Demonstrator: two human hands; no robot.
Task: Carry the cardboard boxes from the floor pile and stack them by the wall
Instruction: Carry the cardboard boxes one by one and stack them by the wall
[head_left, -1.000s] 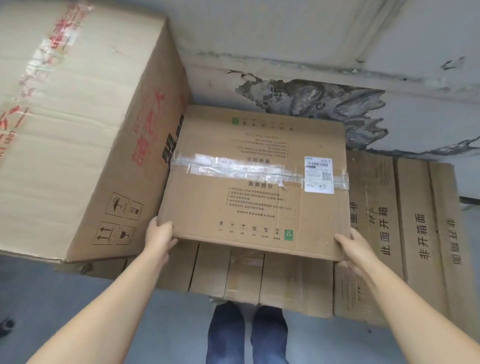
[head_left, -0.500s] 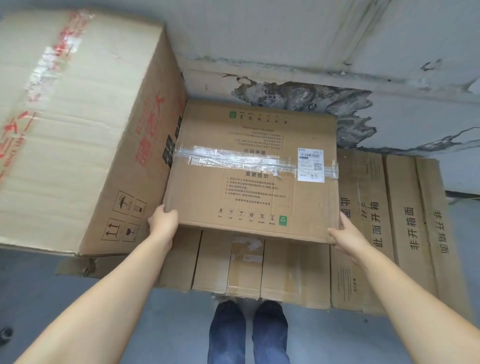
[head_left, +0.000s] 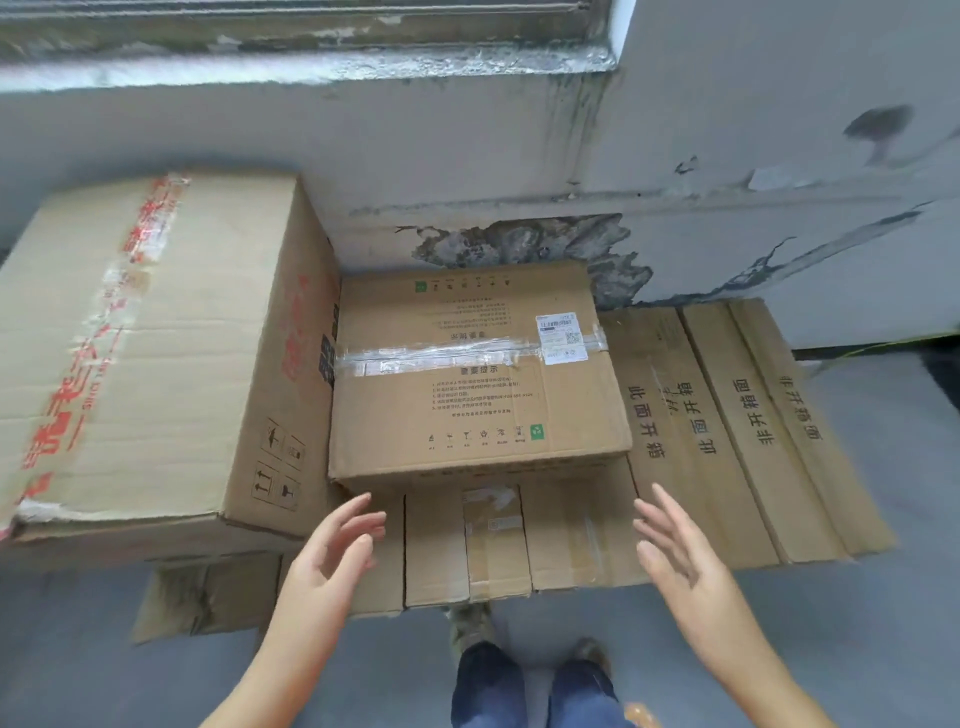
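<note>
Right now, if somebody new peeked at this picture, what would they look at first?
Probably the taped box with the white label, sitting in the middle on flat cartons against the wall, with both open hands, left hand and right hand, spread just in front of it. Next, the big box with red tape on the left, and the peeling patch of wall behind.

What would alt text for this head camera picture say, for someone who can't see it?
Two open hands, left hand and right hand, hover just short of a taped cardboard box lying on flat boxes by a peeling wall. A larger box stands beside it on the left.
</note>
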